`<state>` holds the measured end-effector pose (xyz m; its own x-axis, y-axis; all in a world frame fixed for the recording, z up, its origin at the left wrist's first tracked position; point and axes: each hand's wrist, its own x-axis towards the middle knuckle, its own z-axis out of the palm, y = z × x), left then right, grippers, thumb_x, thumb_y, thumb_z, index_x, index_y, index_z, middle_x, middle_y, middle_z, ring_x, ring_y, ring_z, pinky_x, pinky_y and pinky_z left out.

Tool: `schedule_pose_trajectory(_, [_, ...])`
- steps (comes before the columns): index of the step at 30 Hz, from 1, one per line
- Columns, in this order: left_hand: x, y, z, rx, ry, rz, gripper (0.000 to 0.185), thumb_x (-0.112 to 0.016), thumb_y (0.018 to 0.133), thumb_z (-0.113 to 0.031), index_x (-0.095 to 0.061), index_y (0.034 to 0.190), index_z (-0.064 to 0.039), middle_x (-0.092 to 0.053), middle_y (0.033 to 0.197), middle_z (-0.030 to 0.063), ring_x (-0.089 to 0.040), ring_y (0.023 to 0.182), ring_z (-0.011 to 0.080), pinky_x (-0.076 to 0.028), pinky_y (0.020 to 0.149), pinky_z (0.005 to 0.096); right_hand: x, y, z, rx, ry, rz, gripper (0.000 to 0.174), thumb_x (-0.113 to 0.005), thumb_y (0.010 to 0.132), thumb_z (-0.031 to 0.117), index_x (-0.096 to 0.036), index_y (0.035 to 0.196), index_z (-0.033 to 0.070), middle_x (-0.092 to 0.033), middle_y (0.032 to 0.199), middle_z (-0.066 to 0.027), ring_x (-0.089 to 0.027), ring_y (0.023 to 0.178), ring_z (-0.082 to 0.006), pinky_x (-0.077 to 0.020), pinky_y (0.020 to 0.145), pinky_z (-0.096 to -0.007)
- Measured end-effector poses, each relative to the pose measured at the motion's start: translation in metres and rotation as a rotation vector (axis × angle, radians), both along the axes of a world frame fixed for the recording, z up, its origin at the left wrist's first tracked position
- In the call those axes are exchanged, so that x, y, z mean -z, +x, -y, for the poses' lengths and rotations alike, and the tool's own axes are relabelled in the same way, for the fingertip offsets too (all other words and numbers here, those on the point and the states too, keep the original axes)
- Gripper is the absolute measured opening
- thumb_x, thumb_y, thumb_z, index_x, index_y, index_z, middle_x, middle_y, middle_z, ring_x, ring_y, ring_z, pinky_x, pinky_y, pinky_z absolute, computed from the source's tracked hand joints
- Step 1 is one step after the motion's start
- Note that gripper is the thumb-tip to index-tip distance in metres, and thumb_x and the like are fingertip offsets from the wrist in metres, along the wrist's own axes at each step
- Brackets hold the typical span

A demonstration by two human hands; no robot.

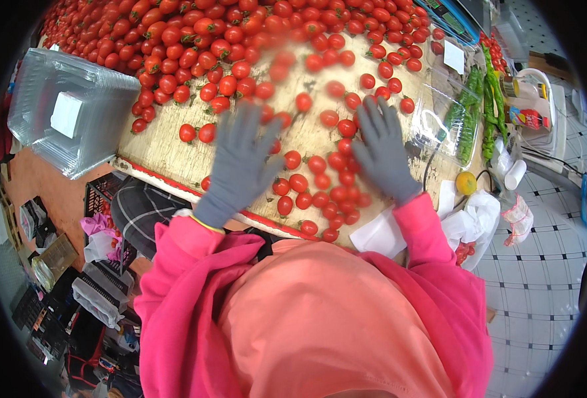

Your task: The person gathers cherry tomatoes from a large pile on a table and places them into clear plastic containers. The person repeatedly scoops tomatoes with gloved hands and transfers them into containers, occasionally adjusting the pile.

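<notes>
Both of my hands wear grey gloves and lie palm down over a worn wooden tabletop (161, 154). My left hand (243, 161) has its fingers spread, with cherry tomatoes (207, 133) beside and beyond its fingertips. Over to the right, my right hand (385, 149) is also spread, its thumb side next to a loose cluster of cherry tomatoes (336, 160) that lies between the hands. Neither hand is closed around anything; whether the palms touch tomatoes is hidden. A large heap of cherry tomatoes (174, 37) covers the far part of the table.
Nested clear plastic containers (99, 99) stand at the table's left edge. On the right lie a clear plastic container (422, 119), long green peppers (492, 104), a yellow round fruit (466, 183) and a white plastic bag (477, 219). A black crate (94, 194) sits below the left edge.
</notes>
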<state>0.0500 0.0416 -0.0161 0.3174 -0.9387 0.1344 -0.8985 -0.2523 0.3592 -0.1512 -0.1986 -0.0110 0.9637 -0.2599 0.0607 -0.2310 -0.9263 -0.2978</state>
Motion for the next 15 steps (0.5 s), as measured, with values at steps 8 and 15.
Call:
schedule_pose_trajectory(8, [0.009, -0.031, 0.003, 0.267, 0.069, -0.049, 0.060, -0.058, 0.094, -0.039, -0.047, 0.149, -0.017, -0.036, 0.155, 0.0202, -0.031, 0.146, 0.0388, -0.020, 0.120, 0.0600, 0.005, 0.005, -0.010, -0.141, -0.044, -0.105, 0.060, -0.058, 0.097, 0.036, -0.047, 0.146, 0.005, -0.041, 0.155, -0.0185, -0.032, 0.145, -0.0433, -0.0177, 0.121, -0.0598])
schedule_pose_trajectory(15, [-0.004, -0.018, -0.003, 0.071, 0.039, -0.064, 0.065, -0.063, 0.090, -0.034, -0.046, 0.148, -0.009, -0.035, 0.155, 0.0222, -0.029, 0.146, 0.0435, -0.020, 0.119, 0.0624, -0.005, -0.022, -0.010, -0.032, 0.012, -0.051, 0.061, -0.062, 0.094, 0.030, -0.046, 0.147, 0.004, -0.040, 0.155, -0.0194, -0.032, 0.144, -0.0446, -0.0218, 0.120, -0.0615])
